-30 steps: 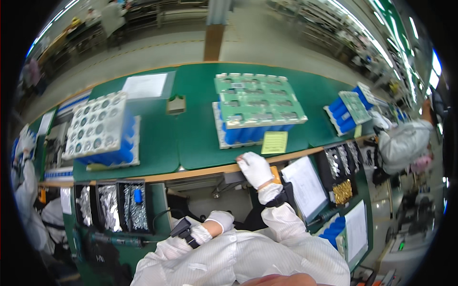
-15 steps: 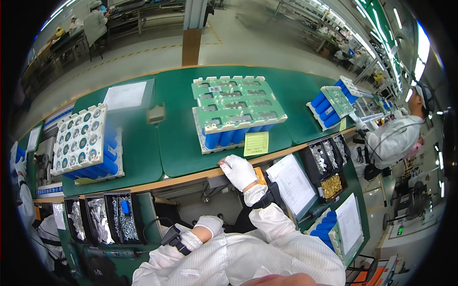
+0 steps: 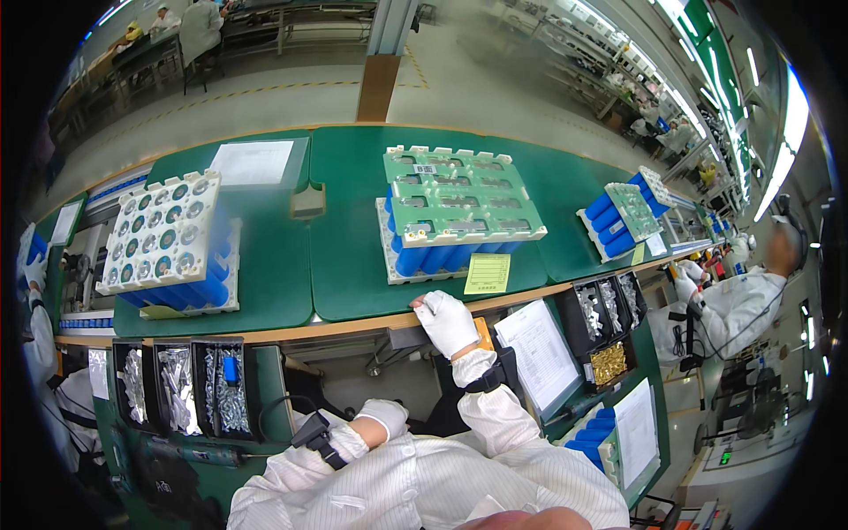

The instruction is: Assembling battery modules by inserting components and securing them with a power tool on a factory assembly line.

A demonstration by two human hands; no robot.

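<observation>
The right hand (image 3: 446, 322), in a white glove with a bare fingertip showing, lies at the wooden front edge of the green counter (image 3: 353, 265). Its fingers are bent, with nothing visible in them; their undersides are hidden, so whether it is fully closed cannot be told. The left hand (image 3: 384, 417), also gloved, is left of it and nearer the body, loosely curled; its palm is out of sight, so its grip cannot be told either. Black bands (image 3: 495, 375) circle both wrists.

Just beyond the right hand stands a pack of blue cylinders (image 3: 459, 212) with a green board on top and a white tray beneath. A yellow card (image 3: 487, 274) leans against its near side, between pack and hand.

Well to the left of the right hand, on the same counter, is a white-topped pack (image 3: 168, 238). A small beige block (image 3: 308, 201) lies beyond the hand and to its left; farther right are two smaller packs (image 3: 614, 221).

Right of the right hand lie a printed sheet (image 3: 539, 353), then black bins of silver parts (image 3: 587, 314) and a bin of gold-coloured pieces (image 3: 608, 364). Left of the left hand, other bins (image 3: 181, 389) hold silver pieces, one with a blue object (image 3: 231, 371) on top.
</observation>
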